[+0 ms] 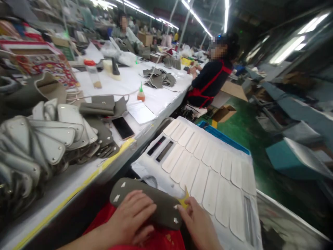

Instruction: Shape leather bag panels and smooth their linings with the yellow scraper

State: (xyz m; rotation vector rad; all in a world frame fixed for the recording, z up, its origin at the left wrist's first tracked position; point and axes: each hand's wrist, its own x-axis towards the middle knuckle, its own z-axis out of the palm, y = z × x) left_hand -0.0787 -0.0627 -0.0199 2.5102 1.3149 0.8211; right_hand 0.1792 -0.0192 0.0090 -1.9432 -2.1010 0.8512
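Showing one grey piece (161,205) with four pale marks, one yellow pointed tool (185,200), one phone (123,127) and one green-tipped bottle (141,95); too crowded to count surely, the white strips (212,192) in rows on the board (166,182). Beyond, to a long white table (125,83), a green floor (247,128) and a seated person (210,83) under strip lights. Lying over the red apron (162,239), long axis slanting from far left to near right. Pressed on it, left hand (135,218), fingers loosely together; at its right end, right hand (199,222), pinching the yellow pointed tool.
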